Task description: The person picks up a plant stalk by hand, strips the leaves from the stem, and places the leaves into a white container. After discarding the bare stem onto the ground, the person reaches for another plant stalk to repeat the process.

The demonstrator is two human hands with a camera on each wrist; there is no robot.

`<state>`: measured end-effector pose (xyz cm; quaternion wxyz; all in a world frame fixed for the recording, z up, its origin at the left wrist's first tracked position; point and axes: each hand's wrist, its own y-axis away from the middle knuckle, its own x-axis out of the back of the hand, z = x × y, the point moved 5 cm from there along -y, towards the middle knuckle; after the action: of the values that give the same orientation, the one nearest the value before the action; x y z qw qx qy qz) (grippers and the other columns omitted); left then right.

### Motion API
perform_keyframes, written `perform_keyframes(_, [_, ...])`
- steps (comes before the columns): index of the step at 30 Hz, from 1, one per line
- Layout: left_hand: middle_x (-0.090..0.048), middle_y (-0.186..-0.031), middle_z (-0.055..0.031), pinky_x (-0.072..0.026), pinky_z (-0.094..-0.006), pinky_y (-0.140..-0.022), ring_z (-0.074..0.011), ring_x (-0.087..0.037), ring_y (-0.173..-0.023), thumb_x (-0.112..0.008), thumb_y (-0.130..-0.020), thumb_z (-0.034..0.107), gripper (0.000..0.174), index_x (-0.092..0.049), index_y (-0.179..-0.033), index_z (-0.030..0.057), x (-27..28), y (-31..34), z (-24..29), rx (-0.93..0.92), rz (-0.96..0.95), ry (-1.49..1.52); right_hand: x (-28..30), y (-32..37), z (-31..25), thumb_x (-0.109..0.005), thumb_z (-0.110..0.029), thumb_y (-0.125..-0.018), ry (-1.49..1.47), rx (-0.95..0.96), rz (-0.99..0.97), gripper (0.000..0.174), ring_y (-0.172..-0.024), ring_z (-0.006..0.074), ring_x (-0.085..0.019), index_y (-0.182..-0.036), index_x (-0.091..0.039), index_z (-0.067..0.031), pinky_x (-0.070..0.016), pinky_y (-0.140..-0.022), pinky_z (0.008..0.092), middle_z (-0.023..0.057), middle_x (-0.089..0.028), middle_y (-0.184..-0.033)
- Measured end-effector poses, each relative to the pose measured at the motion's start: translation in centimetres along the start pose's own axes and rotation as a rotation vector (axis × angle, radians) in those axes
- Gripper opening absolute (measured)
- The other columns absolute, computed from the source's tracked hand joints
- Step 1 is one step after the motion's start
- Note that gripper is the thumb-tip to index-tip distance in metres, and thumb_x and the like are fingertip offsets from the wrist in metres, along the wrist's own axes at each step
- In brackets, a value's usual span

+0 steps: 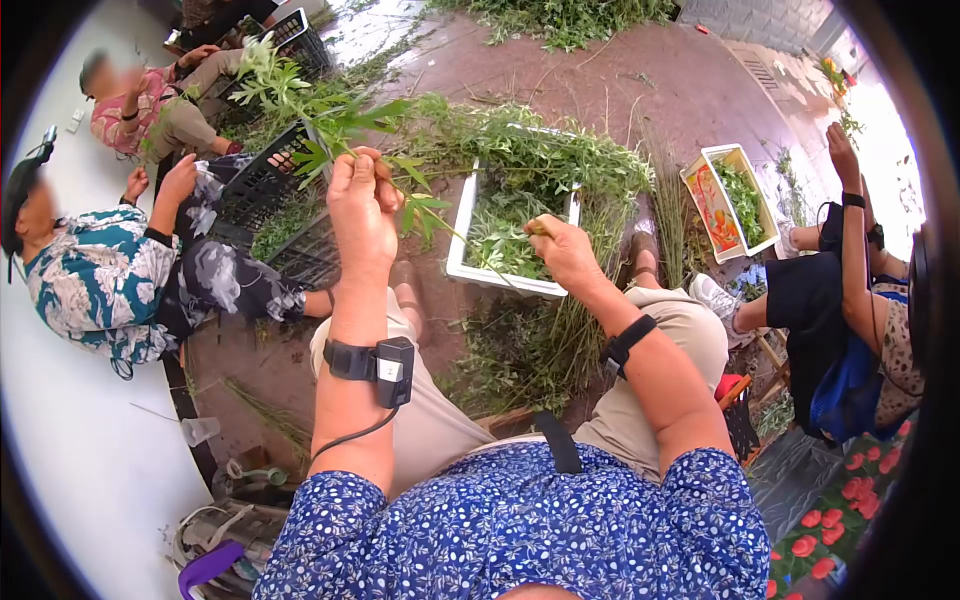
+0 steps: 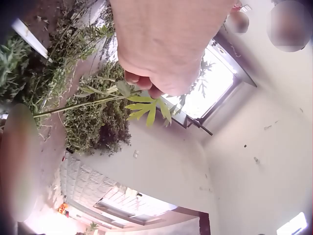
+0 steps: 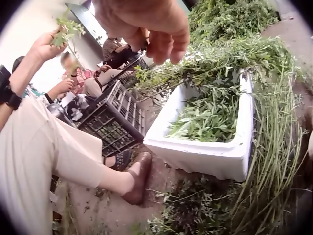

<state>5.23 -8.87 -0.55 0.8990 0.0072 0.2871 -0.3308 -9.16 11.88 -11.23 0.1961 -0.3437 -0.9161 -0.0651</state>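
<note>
My left hand [image 1: 365, 205] is raised and pinches a leafy green stem [image 1: 425, 203], its lobed leaves fanning out around the fingers. In the left wrist view a bare length of this stem [image 2: 73, 105] runs leftward from the fingers. My right hand [image 1: 568, 258] is lower, over the near right edge of a white foam box [image 1: 505, 280]. Its fingers are curled, with a small green bit of plant [image 1: 540, 231] at the fingertips. Loose green leaves [image 3: 210, 120] lie inside the box, and leafy stalks [image 3: 220, 68] are heaped across its far rim.
Long bare stalks [image 3: 269, 132] lie along the box's right side. Black plastic crates [image 3: 112, 117] stand at the left beside seated people. A second white box [image 1: 715, 205] holding leaves is at the right, near another seated person. More greenery [image 1: 560, 20] is piled at the back.
</note>
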Motion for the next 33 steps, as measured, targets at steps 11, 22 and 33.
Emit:
perform_keyframes(11, [-0.052,-0.071,0.0003,-0.0352,-0.0219,-0.048,-0.0067,-0.042,-0.05,-0.052,-0.092,0.019,0.011,-0.053,-0.091,0.0082,0.0,0.7,0.3,0.033,-0.025,-0.027,-1.0,-1.8,-2.6,-0.051,-0.013,-0.08,0.646,0.08,-0.036,0.01,-0.08,0.0351,-0.058,-0.087,-0.056,-0.0076,-0.0453,-0.068,0.0443,0.0145,-0.062,-0.079])
perform_keyframes(22, [-0.051,-0.068,0.0014,-0.0321,-0.0177,-0.042,-0.0033,-0.042,-0.048,-0.045,-0.094,0.017,0.014,-0.053,-0.087,0.0076,-3.7,0.0,-3.2,0.205,-0.09,-0.095,-0.5,-2.9,-9.3,-0.055,-0.016,-0.084,-0.187,0.109,-0.215,0.028,-0.088,0.0164,-0.056,-0.107,-0.058,-0.0007,-0.0447,-0.078,0.0285,0.0071,-0.061,-0.097])
perform_keyframes(33, [-0.05,-0.068,0.0006,-0.0319,-0.019,-0.04,-0.0037,-0.04,-0.046,-0.043,-0.095,0.014,0.013,-0.052,-0.088,0.0065,-5.9,-0.3,-5.0,0.338,-0.127,-0.136,-1.9,-2.8,-10.1,-0.049,-0.02,-0.088,-0.624,-0.145,-0.376,0.03,-0.076,0.0129,-0.055,-0.11,-0.05,0.0,-0.045,-0.069,0.028,0.0042,-0.056,-0.091])
